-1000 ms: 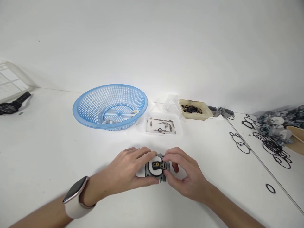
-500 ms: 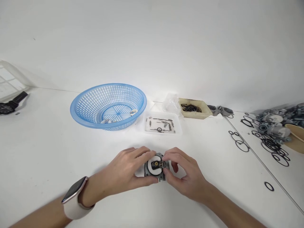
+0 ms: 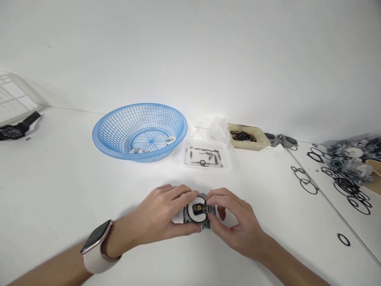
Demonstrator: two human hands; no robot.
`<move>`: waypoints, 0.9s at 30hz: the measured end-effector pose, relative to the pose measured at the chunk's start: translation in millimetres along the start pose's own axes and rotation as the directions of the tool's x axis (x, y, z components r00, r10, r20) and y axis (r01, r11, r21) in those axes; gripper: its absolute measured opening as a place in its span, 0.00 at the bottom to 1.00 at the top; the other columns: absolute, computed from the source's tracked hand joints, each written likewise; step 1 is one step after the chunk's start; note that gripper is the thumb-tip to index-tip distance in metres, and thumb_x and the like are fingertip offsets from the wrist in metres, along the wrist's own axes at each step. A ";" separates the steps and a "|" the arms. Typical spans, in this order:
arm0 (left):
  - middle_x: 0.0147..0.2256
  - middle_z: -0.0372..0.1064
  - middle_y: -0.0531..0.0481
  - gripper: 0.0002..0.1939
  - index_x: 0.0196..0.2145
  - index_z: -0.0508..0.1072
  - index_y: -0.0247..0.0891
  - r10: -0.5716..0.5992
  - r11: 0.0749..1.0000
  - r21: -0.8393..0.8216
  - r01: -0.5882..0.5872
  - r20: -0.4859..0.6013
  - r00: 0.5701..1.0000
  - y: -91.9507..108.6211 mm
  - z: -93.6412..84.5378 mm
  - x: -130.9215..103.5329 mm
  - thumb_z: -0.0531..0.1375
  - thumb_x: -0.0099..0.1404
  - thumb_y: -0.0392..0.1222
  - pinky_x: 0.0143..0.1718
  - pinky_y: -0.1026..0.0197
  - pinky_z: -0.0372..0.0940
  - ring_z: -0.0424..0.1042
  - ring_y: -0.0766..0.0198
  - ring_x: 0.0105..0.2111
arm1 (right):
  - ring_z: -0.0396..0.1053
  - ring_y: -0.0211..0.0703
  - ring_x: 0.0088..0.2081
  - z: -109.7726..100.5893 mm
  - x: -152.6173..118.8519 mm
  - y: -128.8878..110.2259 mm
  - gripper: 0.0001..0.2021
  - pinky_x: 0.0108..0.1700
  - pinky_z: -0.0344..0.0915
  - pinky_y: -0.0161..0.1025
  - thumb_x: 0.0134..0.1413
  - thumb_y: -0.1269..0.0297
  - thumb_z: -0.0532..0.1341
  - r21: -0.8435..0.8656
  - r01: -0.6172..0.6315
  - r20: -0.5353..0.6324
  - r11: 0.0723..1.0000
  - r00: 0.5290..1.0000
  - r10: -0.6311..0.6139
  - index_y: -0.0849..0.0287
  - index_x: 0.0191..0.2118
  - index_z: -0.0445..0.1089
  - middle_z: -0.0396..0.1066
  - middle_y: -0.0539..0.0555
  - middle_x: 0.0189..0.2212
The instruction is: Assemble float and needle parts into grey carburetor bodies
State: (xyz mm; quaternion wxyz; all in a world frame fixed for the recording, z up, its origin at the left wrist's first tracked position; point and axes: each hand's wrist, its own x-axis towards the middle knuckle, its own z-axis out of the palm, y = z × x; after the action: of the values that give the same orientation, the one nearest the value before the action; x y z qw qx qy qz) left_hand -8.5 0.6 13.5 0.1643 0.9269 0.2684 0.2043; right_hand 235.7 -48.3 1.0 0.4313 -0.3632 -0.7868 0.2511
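In the head view, a grey metal carburetor (image 3: 199, 207) rests low in the middle with its float side up. A white C-shaped float (image 3: 198, 218) sits inside it around brass jets. My left hand (image 3: 166, 212) grips the carburetor from the left, fingers on the far edge and thumb on the near edge. My right hand (image 3: 233, 220) closes on the carburetor's right side, thumb and fingertips at either end of the float hinge. Whether a small pin is between those fingertips is hidden.
Beyond my hands stand a blue basket (image 3: 104, 149) holding a few white parts, a white tray (image 3: 228, 159) of small metal parts, and a yellowish box (image 3: 262, 139) of black rings. Loose O-rings (image 3: 308, 186) and more carburetors (image 3: 354, 167) lie right. A black wristwatch (image 3: 18, 130) lies far left.
The whole view has shifted slightly, so things appear a little further right. Both hands keep the same hold on the carburetor, with only slight movement of the fingers.
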 end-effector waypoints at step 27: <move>0.48 0.76 0.52 0.26 0.57 0.67 0.46 -0.118 0.990 -0.075 0.121 0.044 0.992 4.2 -2.1 2.7 0.68 0.68 0.57 0.41 0.53 0.69 0.78 0.55 0.42 | 0.63 0.33 0.25 -0.8 -5.1 0.3 0.24 0.31 0.71 0.33 0.61 0.75 0.62 -0.039 -0.144 -0.038 0.989 0.989 0.142 0.44 0.59 0.64 0.76 0.47 0.46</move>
State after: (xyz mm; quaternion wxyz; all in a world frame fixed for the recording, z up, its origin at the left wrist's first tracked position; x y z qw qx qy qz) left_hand -5.6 -0.9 17.8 0.2172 0.9060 0.3119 0.1862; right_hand 238.3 -52.1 -1.3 0.4185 -0.4320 -0.7559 0.2586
